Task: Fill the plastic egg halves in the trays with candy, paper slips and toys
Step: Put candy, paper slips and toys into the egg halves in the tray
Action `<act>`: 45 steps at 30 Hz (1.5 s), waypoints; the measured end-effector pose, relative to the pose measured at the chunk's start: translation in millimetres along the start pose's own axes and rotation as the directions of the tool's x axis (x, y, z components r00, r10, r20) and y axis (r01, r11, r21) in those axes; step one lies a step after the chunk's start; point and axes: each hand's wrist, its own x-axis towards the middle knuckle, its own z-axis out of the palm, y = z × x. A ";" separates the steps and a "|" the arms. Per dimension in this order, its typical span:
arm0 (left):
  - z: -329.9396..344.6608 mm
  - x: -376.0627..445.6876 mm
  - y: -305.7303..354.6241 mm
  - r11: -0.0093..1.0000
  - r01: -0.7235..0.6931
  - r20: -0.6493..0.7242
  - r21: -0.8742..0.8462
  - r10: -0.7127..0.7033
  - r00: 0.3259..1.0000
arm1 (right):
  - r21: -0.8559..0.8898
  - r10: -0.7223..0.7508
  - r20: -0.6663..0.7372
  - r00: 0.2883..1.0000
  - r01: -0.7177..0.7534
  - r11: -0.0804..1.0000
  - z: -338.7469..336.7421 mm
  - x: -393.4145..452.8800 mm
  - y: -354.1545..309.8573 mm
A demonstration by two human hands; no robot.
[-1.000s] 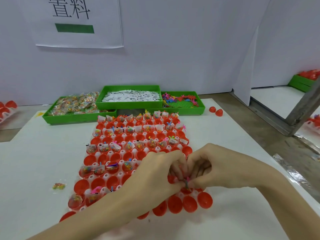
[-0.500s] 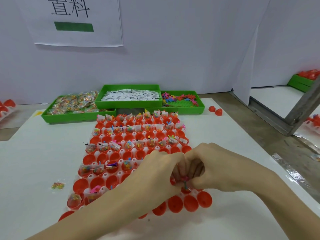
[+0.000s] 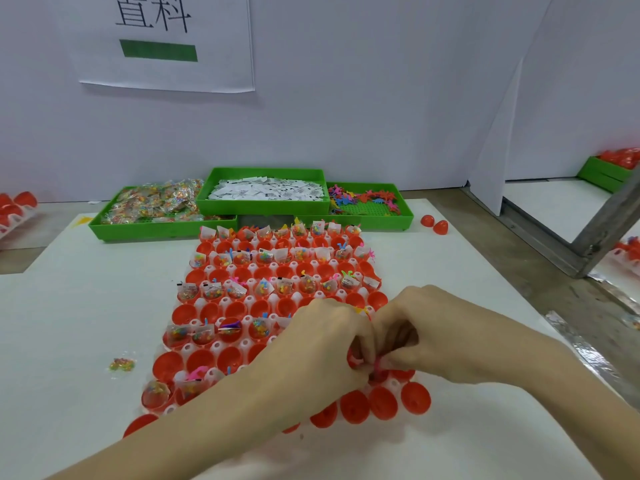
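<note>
A white tray [image 3: 221,299] of red egg halves [image 3: 353,407] lies in the middle of the table; many halves hold candy bags, paper slips and small toys, others are bare. My left hand [image 3: 322,348] and my right hand [image 3: 440,334] meet over the tray's near right part, fingers curled together. Between the fingertips a small pink toy [image 3: 376,364] is pinched just above an egg half. Which fingers hold it is partly hidden.
Three green bins stand behind the tray: candy bags [image 3: 152,202], paper slips [image 3: 266,190], coloured toys [image 3: 367,200]. A loose candy bag [image 3: 122,364] lies left of the tray. Two red halves [image 3: 434,224] sit at the right. A metal frame [image 3: 595,233] borders the right side.
Both hands stay joined over the same spot; the fingers have shifted slightly while working the pink toy down toward the egg half.
</note>
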 end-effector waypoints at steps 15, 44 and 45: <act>-6.4 2.6 -18.0 0.962 -0.257 0.119 0.097 0.245 0.962 | 0.035 -0.039 -0.107 0.993 0.043 0.998 13.2 -1.5 6.1; -10.8 -16.4 -30.9 0.882 -0.335 0.011 0.332 0.352 0.936 | 0.270 -0.184 -0.004 0.983 0.178 0.946 -40.3 81.0 -8.7; -11.2 -16.4 -29.9 0.856 -0.351 0.030 0.378 0.368 0.929 | 0.285 -0.183 -0.021 0.983 0.182 0.941 -39.8 85.5 -9.7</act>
